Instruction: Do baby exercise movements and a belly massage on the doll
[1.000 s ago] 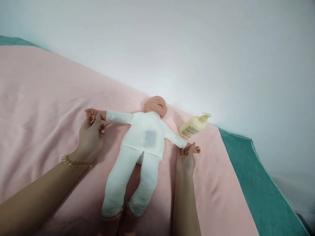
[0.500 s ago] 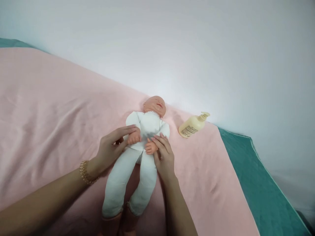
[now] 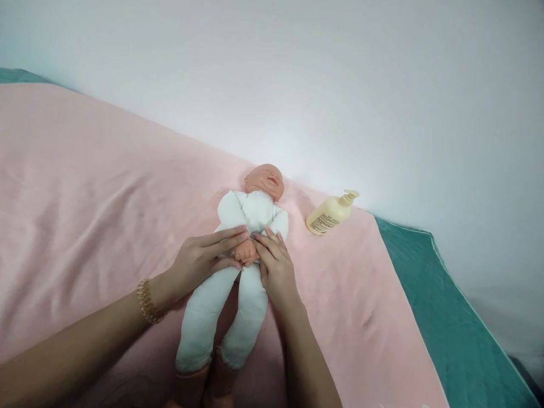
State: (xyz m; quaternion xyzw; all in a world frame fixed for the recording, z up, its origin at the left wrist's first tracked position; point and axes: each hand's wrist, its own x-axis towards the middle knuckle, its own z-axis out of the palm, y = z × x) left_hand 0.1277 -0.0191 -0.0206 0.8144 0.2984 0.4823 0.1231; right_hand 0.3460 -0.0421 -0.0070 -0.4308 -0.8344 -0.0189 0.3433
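Note:
A baby doll [image 3: 260, 208] with a white cloth body and a bare plastic head lies on its back, its feet toward me. My left hand [image 3: 208, 255], with a beaded band at the wrist, is closed round the doll's forearm and hand on the left. Over the doll's other arm my right hand [image 3: 275, 263] is wrapped, fingertips near its belly. Both doll hands meet at the middle of the belly, one largely hidden behind the other and my fingers.
A pale yellow pump bottle [image 3: 329, 216] stands to the right of the doll. Under everything lies a wrinkled pink blanket [image 3: 106, 170] over a green sheet [image 3: 442, 306]. Behind is a white wall [image 3: 289, 85].
The doll's hands, apart before, have been brought together over its belly. My left hand has moved right with the doll's arm, and my right hand slightly left with the other.

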